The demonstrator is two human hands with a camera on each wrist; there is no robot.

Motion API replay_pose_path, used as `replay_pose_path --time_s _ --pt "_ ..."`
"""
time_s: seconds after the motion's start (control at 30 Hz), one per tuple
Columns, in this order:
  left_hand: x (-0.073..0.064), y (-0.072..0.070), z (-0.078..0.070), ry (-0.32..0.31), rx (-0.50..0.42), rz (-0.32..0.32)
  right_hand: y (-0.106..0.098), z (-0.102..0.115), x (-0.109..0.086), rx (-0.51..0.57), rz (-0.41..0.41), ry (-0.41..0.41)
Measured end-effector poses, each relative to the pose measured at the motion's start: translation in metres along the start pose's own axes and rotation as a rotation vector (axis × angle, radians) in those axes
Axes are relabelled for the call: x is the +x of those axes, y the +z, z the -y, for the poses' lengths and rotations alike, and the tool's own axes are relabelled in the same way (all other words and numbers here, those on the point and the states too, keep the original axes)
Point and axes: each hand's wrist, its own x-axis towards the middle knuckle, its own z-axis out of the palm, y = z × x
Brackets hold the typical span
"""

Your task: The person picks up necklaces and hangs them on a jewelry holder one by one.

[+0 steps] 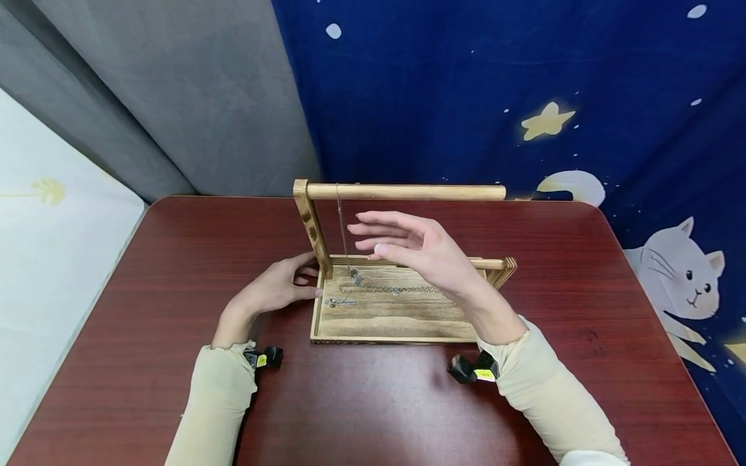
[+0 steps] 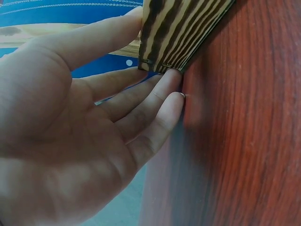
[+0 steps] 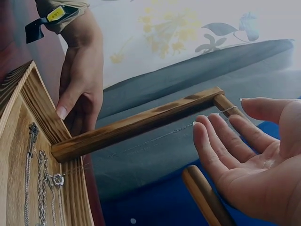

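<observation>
A wooden jewelry stand (image 1: 396,327) has a shallow tray base, an upright post (image 1: 311,226) at its left end and a round bar (image 1: 408,192) on top. One thin necklace (image 1: 341,223) hangs from the bar near the post, its pendant low over the tray. More necklaces (image 1: 379,289) lie stretched across the tray floor. My left hand (image 1: 274,285) grips the tray's left end, thumb at the near side and fingers toward the back, as the left wrist view (image 2: 84,117) shows. My right hand (image 1: 419,246) hovers above the tray, fingers extended leftward beside the hanging necklace, holding nothing.
A lower, shorter bar (image 1: 486,264) on a stepped support runs along the back of the tray, partly hidden by my right hand. The stand rests on a reddish-brown table (image 1: 233,401). Behind it hang a grey curtain (image 1: 192,84) and a blue patterned curtain (image 1: 443,84).
</observation>
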Motion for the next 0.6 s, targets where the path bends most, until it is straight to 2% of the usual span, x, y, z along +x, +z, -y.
replay_pose_path --time_s 0.13,0.47,0.6 --pt "0.0 0.0 0.0 -0.012 0.014 0.004 -0.004 0.003 -0.005 -0.026 -0.007 -0.001" --pt "0.001 0.0 0.0 0.034 0.009 -0.012 -0.018 0.01 -0.017 -0.098 -0.038 0.018" --pt "-0.001 0.0 0.0 0.029 0.005 -0.011 -0.021 0.01 -0.022 -0.144 -0.04 0.012"
